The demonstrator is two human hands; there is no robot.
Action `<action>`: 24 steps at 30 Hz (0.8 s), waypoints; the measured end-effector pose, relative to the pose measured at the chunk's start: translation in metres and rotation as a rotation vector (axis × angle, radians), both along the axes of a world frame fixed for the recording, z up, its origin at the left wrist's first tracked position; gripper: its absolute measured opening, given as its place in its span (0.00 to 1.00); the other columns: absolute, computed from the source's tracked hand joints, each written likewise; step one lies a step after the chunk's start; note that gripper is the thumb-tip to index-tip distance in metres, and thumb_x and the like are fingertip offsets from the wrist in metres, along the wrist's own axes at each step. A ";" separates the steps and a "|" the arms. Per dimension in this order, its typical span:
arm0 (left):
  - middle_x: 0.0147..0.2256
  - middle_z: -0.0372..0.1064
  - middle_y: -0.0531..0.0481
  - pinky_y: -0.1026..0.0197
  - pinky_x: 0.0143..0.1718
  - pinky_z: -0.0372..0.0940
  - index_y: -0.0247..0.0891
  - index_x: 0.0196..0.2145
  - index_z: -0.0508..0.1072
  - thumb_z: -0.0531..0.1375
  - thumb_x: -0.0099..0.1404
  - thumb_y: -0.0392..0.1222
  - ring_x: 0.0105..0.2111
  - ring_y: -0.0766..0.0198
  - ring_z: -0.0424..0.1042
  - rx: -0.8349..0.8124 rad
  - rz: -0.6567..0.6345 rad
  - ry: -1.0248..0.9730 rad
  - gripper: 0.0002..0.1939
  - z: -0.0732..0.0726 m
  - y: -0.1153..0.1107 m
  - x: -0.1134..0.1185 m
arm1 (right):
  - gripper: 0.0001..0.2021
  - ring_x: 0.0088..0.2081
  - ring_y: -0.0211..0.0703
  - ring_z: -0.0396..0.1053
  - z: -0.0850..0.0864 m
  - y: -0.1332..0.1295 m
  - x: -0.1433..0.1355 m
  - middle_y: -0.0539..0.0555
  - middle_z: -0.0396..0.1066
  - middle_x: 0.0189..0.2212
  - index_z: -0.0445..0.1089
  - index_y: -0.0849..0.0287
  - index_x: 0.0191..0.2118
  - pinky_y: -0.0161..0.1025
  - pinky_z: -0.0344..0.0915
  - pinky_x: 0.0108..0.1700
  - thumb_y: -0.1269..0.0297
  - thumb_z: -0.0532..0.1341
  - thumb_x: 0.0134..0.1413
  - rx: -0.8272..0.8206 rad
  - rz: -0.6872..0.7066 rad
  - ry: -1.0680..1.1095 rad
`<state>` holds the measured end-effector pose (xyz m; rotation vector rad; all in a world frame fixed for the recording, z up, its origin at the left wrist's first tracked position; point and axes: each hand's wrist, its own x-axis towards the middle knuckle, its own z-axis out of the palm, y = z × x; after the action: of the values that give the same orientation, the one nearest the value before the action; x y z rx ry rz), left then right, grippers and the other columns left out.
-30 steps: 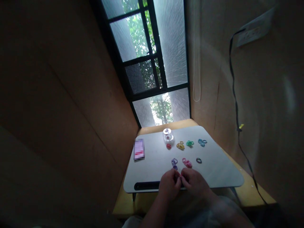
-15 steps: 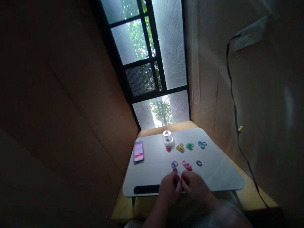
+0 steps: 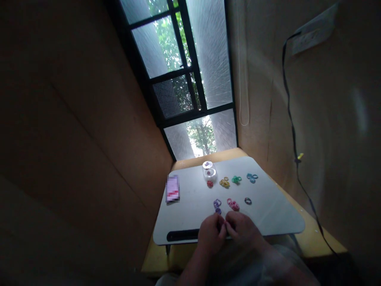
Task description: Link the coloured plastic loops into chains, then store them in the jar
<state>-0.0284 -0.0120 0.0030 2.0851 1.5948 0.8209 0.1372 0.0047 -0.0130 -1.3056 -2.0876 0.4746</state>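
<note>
Purple rings (image 3: pixel 217 205) lie just beyond the fingertips on a grey lap desk (image 3: pixel 268 214), pink rings (image 3: pixel 233 204) beside them. Left hand (image 3: pixel 210 233) & right hand (image 3: pixel 242 229) meet at the near edge, fingers curled together, pinching something too small to tell. Purple cluster sits nearer the left hand, pink nearer the right; a clear jar (image 3: pixel 209 171) stands well back.

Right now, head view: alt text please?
Left hand and right hand meet fingertip to fingertip at the near edge of a white lap table; small coloured rings lie in groups beyond, below a window.
</note>
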 end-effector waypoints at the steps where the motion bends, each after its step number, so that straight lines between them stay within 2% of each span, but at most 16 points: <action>1: 0.29 0.69 0.53 0.62 0.32 0.55 0.40 0.32 0.68 0.57 0.62 0.37 0.30 0.64 0.66 0.000 -0.001 0.002 0.01 0.000 0.000 0.000 | 0.07 0.32 0.42 0.66 0.001 0.000 0.000 0.51 0.69 0.28 0.62 0.56 0.29 0.37 0.56 0.35 0.65 0.54 0.57 0.002 0.002 0.004; 15: 0.29 0.69 0.53 0.62 0.32 0.55 0.40 0.32 0.69 0.57 0.63 0.37 0.30 0.64 0.65 -0.002 -0.003 0.014 0.02 -0.001 0.002 0.000 | 0.06 0.32 0.42 0.65 0.006 -0.002 0.001 0.51 0.69 0.28 0.64 0.57 0.29 0.37 0.55 0.36 0.66 0.54 0.56 0.000 0.011 0.026; 24: 0.29 0.68 0.53 0.62 0.32 0.55 0.40 0.32 0.68 0.57 0.62 0.37 0.30 0.64 0.65 -0.004 -0.006 0.015 0.01 0.002 0.002 0.001 | 0.06 0.33 0.43 0.65 0.001 0.000 0.001 0.52 0.69 0.29 0.63 0.56 0.29 0.38 0.56 0.36 0.66 0.54 0.57 0.019 0.011 0.006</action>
<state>-0.0275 -0.0097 0.0045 2.0973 1.5960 0.8009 0.1387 0.0046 -0.0116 -1.2808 -2.0900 0.4621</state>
